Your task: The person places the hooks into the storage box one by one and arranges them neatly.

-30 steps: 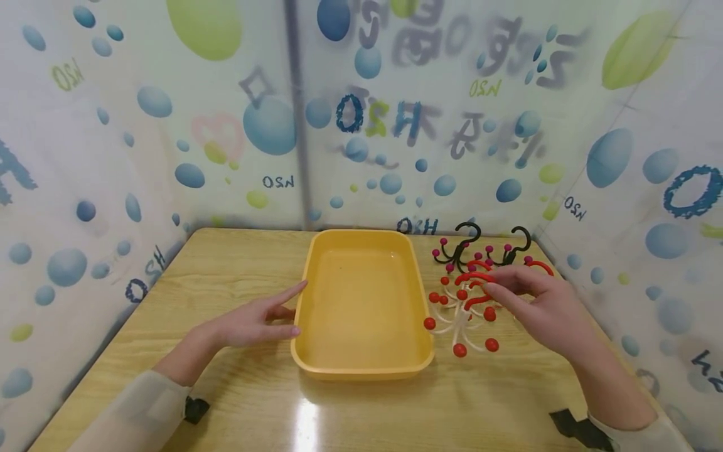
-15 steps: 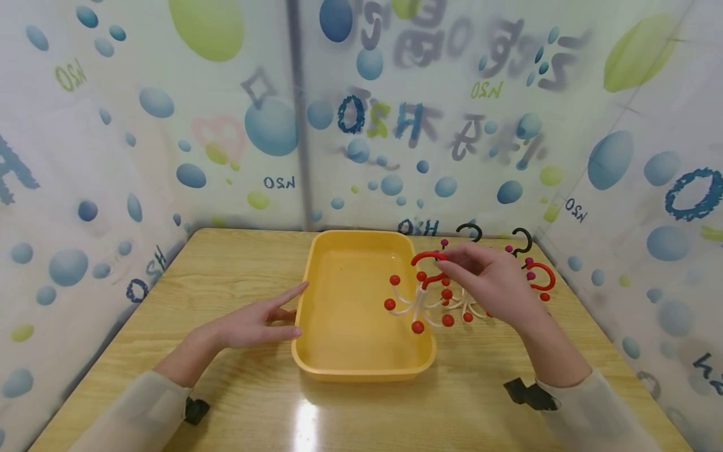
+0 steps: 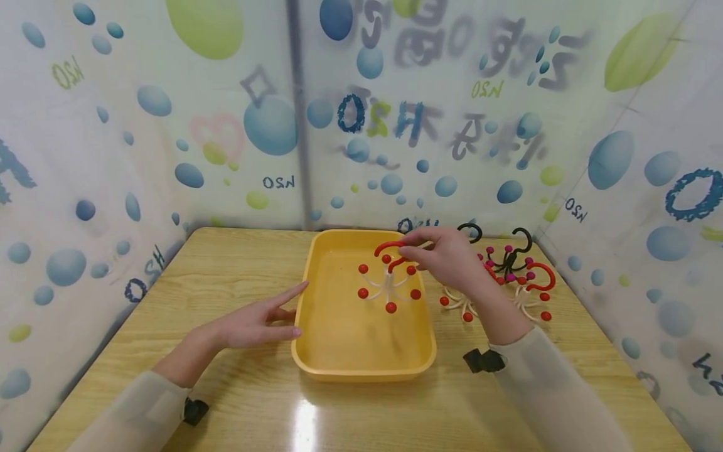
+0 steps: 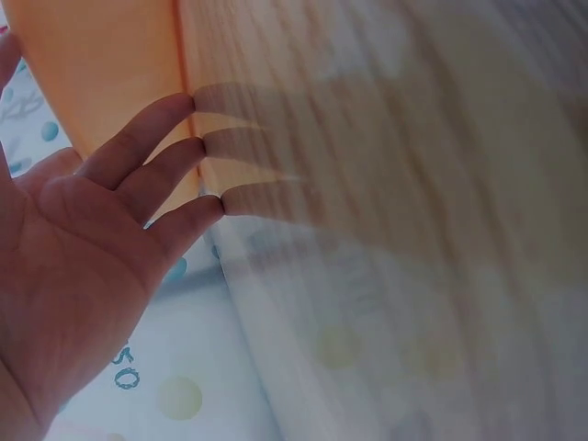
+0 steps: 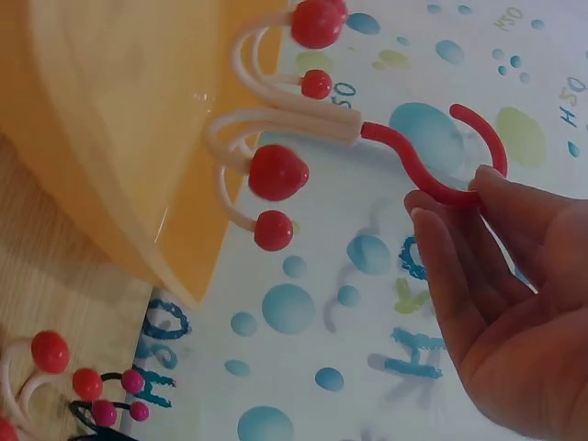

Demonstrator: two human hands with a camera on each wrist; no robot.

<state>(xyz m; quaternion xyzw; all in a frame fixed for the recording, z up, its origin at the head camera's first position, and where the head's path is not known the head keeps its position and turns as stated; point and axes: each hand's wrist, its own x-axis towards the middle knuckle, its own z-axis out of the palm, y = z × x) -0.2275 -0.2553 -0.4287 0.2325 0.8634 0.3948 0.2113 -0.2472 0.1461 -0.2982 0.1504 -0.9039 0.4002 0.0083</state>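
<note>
My right hand (image 3: 446, 257) pinches the red hooked handle of a claw massager (image 3: 390, 281) between thumb and fingertips. Pale prongs tipped with red balls splay downward from that handle, over the yellow tray (image 3: 361, 342). In the right wrist view the massager (image 5: 322, 124) shows side-on, its prongs beside the tray wall (image 5: 175, 248). At the tray's left side rests my left hand (image 3: 254, 323), fingers spread and fairly straight, with the fingertips at the rim. The left wrist view shows this hand (image 4: 83, 248) from the palm side, its fingertips meeting the table edge-on.
Right of the tray lie more massagers: a pale one (image 3: 463, 306) partly behind my right forearm, another with a red hook (image 3: 541, 276), and a black one with magenta tips (image 3: 511, 260). A second black hook (image 3: 473, 231) shows behind my hand. Patterned curtains (image 3: 226, 125) enclose the wooden table (image 3: 248, 389).
My right hand has carried the red-and-white massager leftward, from the group at the right to above the tray. My left hand has stayed at the tray's left side.
</note>
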